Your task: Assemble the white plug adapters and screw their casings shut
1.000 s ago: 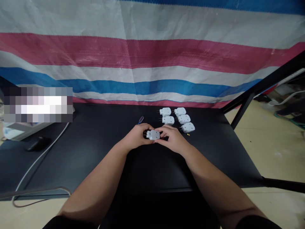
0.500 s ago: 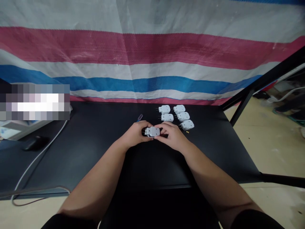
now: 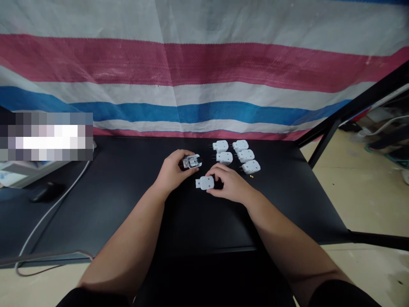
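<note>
My left hand [image 3: 170, 171] grips an opened white plastic housing [image 3: 192, 161], its inner parts facing up and a dark piece at its right end. Lower and to the right, my right hand [image 3: 230, 182] pinches the white cover [image 3: 206, 183] by its right end. This cover has a narrow tab on its left and small dark holes on top. Housing and cover are apart. Several closed white housings with thin metal pins stand beyond my right hand, one of them [image 3: 251, 166] nearest the small yellow pieces [image 3: 252, 176].
The black table [image 3: 121, 183] has a striped tarp [image 3: 204, 64] behind it. At the left are a black mouse [image 3: 48, 192], a pale cable [image 3: 60, 198] and a white device [image 3: 35, 170], partly blurred. A black metal frame [image 3: 338, 119] rises at the right.
The housing has come apart. My left hand has moved up and left with the opened part, while my right hand has moved slightly down with the cover. The blue-tipped tool is now hidden.
</note>
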`<state>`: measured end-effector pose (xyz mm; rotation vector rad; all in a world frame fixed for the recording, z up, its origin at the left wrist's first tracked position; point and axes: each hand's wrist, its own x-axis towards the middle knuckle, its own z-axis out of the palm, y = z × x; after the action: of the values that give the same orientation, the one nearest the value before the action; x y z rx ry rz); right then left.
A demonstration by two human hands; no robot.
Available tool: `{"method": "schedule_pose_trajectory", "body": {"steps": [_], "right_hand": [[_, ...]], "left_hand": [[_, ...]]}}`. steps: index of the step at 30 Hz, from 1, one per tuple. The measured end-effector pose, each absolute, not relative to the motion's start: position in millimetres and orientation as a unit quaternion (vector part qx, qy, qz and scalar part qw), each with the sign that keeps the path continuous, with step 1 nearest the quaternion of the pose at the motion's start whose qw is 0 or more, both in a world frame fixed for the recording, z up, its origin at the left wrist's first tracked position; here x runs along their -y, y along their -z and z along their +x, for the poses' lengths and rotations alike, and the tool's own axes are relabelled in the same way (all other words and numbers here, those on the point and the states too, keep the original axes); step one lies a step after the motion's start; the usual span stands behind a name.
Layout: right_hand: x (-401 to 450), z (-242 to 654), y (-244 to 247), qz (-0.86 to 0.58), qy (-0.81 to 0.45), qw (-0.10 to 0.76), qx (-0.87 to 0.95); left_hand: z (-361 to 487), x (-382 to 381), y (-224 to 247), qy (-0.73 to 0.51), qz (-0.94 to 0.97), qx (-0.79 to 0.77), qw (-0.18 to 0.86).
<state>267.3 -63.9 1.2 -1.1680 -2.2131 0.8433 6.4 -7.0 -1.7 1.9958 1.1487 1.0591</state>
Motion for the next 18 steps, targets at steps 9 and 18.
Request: {"method": "schedule_pose_trajectory", "body": {"steps": [9,18], "right_hand": [[68,258,5,-0.477,-0.294,0.241,0.793],[69,258,4,-0.423,-0.289,0.353,0.783]], "left_hand": [[3,4,9,-0.337,0.705,-0.470,0.412],[15,19,0,-0.286,0.722,-0.365,0.514]]}}
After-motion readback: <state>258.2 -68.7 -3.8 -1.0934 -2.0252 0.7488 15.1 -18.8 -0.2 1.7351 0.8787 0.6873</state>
